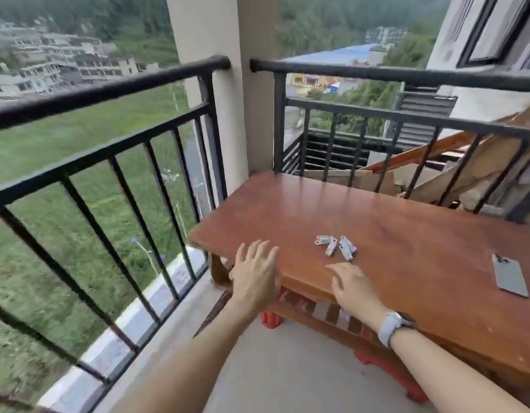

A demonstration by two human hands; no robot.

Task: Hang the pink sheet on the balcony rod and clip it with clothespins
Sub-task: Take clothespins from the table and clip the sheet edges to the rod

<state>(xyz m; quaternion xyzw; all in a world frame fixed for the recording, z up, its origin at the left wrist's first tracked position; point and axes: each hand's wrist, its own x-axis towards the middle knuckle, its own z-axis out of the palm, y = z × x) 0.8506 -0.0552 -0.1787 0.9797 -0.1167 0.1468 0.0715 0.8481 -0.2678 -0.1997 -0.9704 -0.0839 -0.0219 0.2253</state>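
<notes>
Both hands reach out over the near edge of the wooden table (392, 222), and neither holds anything. The left hand (255, 274) is spread flat, fingers straight and a little apart, over the table's near-left corner. The right hand (353, 286), with a pale watch (392, 323) on its wrist, has its fingers loosely extended and pointing toward the middle of the tabletop — whether they touch the wood I cannot tell.

The clothespins (336, 247) lie in a small loose heap of pale grey pieces on the table, just beyond the right hand's fingertips and slightly to the right of the left hand's. They are near both hands, touched by neither.

Farther along the table, well off to the right of the right hand, a phone (509, 275) lies face down near the edge.

The black balcony railing (108, 90) runs past the left hand on its outer side, its top rail bare, and continues behind the table beyond a pale column (210, 34). The pink sheet is nowhere in view from here.
</notes>
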